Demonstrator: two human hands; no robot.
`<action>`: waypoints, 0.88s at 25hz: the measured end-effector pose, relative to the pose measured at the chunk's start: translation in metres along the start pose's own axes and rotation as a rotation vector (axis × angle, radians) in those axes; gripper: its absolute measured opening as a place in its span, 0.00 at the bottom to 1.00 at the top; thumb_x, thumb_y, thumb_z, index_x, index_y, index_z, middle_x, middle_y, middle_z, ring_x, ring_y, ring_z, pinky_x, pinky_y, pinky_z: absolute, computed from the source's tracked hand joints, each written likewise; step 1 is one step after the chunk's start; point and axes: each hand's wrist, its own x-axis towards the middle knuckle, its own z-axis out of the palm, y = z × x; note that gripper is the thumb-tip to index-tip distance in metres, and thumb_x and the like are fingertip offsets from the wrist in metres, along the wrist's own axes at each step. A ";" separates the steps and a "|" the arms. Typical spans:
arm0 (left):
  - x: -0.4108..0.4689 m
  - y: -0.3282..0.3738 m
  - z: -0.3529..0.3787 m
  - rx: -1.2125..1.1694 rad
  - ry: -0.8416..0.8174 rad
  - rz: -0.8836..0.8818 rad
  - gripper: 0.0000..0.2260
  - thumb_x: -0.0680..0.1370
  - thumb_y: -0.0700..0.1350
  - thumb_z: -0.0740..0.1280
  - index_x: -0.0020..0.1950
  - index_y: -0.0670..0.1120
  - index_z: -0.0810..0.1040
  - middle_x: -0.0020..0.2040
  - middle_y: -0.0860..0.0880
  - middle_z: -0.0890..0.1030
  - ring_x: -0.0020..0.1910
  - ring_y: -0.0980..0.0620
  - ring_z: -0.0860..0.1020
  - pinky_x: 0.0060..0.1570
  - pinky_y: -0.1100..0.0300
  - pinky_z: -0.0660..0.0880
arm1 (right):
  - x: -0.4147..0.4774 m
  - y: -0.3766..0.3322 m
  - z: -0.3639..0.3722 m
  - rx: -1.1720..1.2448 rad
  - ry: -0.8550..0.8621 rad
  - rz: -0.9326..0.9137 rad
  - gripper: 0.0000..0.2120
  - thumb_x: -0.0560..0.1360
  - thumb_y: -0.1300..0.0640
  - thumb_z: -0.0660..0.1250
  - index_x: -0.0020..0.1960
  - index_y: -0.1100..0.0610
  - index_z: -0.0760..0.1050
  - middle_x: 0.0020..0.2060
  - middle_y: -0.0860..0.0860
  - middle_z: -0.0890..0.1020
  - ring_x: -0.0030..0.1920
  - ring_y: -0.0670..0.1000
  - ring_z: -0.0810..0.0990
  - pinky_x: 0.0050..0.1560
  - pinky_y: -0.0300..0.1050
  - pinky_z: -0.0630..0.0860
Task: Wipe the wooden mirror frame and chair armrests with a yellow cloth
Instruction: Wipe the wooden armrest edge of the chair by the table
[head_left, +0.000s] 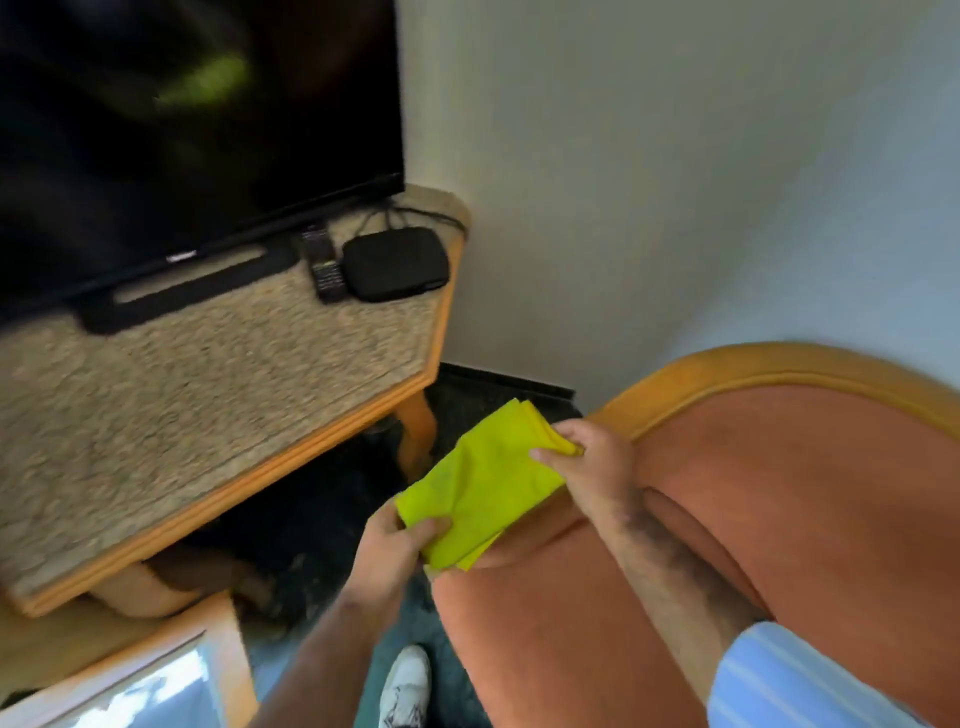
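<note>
A folded yellow cloth (485, 480) is stretched between my two hands in the lower middle of the view. My left hand (392, 553) pinches its near corner with thumb on top. My right hand (587, 460) grips its far edge. Both hover over the front of an orange upholstered chair (779, 519) with a curved wooden back rail (753, 366). The armrests are not visible. At the bottom left stands a wooden mirror frame (228, 660) with reflective glass, leaning near the table.
A speckled table with wooden edging (234, 483) fills the left, carrying a dark TV (182, 130), a remote (323, 265) and a black box (396, 262). White walls meet in a corner behind the chair. My white shoe (408, 686) stands on dark carpet.
</note>
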 end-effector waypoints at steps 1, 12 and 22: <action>0.008 0.009 0.024 0.152 0.026 0.023 0.18 0.72 0.36 0.77 0.61 0.41 0.81 0.52 0.40 0.87 0.52 0.38 0.85 0.50 0.46 0.82 | 0.008 0.005 -0.021 -0.041 0.047 -0.026 0.11 0.66 0.59 0.83 0.47 0.58 0.85 0.39 0.51 0.87 0.42 0.50 0.84 0.46 0.48 0.78; 0.048 -0.011 0.078 0.992 0.236 0.256 0.25 0.70 0.50 0.79 0.62 0.46 0.76 0.54 0.45 0.80 0.57 0.41 0.79 0.54 0.45 0.79 | 0.056 0.080 -0.029 -0.530 0.034 -0.315 0.23 0.74 0.49 0.76 0.63 0.62 0.81 0.58 0.61 0.83 0.62 0.63 0.79 0.67 0.55 0.74; 0.120 -0.023 0.154 1.559 -0.211 0.695 0.36 0.84 0.65 0.47 0.84 0.45 0.42 0.86 0.49 0.48 0.81 0.46 0.62 0.74 0.44 0.69 | 0.129 0.104 -0.053 -1.114 0.176 -0.797 0.24 0.86 0.46 0.52 0.66 0.57 0.80 0.66 0.55 0.84 0.74 0.59 0.74 0.76 0.61 0.68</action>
